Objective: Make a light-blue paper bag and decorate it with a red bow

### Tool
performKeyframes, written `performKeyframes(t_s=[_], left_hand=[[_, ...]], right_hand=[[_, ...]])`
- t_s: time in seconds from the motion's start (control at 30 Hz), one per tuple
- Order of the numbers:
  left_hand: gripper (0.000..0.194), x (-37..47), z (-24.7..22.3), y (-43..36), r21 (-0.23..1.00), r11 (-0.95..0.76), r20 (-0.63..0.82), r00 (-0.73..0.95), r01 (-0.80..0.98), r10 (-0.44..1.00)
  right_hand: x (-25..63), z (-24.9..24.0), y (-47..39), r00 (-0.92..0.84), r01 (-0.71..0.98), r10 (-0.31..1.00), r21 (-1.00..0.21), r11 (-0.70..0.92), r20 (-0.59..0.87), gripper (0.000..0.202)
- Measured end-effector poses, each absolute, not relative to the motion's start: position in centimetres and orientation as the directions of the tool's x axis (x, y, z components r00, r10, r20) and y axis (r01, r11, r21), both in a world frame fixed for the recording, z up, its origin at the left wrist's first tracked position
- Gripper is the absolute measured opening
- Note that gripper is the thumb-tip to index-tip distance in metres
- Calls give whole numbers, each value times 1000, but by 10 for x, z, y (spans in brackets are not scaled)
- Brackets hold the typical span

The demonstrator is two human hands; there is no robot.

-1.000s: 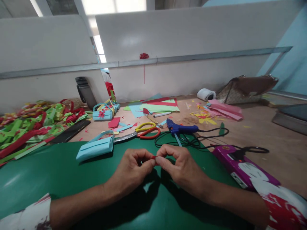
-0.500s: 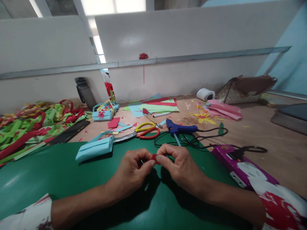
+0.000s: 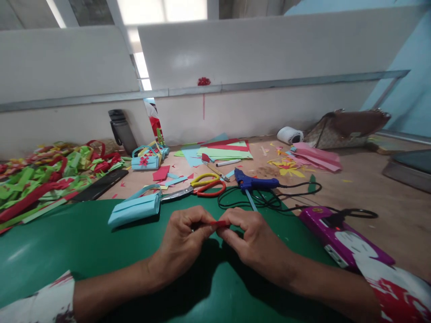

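Note:
Between the fingertips of both hands is a small red paper piece (image 3: 219, 224), seen nearly edge-on. My left hand (image 3: 186, 244) pinches its left end between thumb and forefinger. At its right end, my right hand (image 3: 251, 240) pinches it the same way. Both hands hover over the green mat (image 3: 84, 255), casting shadows on it. Beyond my left hand lies a light blue paper purse (image 3: 136, 210) with a strap. Scissors (image 3: 198, 187) with yellow and orange handles touch the mat's far edge. A blue glue gun (image 3: 256, 181) rests beyond my right hand.
A purple power strip (image 3: 343, 237) with plugged-in cables sits at right. Green and red paper strips (image 3: 43, 179) heap up at left beside a black phone (image 3: 101, 185). Farther back stand a dark bottle (image 3: 124, 134), a finished blue purse (image 3: 145, 162) and a brown handbag (image 3: 353, 128).
The red paper has turned from showing its face to lying nearly flat between my fingertips. My right fingers have shifted slightly. The whole view has moved a little.

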State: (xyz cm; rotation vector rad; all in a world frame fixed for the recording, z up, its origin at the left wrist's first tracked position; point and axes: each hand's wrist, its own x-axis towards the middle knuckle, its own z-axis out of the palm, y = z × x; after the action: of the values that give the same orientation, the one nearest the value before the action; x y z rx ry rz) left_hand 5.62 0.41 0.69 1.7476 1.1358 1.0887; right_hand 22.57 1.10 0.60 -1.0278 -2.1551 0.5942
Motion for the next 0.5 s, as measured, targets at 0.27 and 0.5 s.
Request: performKeyframes(t_s=[0.27,0.5], left_hand=[[16,55,5,5,818,-419,316,300,394,900],[19,56,3,2,789,-447,322,336,421,885]], right_hand=[[226,3,11,-442,440,800,-679,587,406,12],[226,9,8,-504,518,784,-599,611,364,15]])
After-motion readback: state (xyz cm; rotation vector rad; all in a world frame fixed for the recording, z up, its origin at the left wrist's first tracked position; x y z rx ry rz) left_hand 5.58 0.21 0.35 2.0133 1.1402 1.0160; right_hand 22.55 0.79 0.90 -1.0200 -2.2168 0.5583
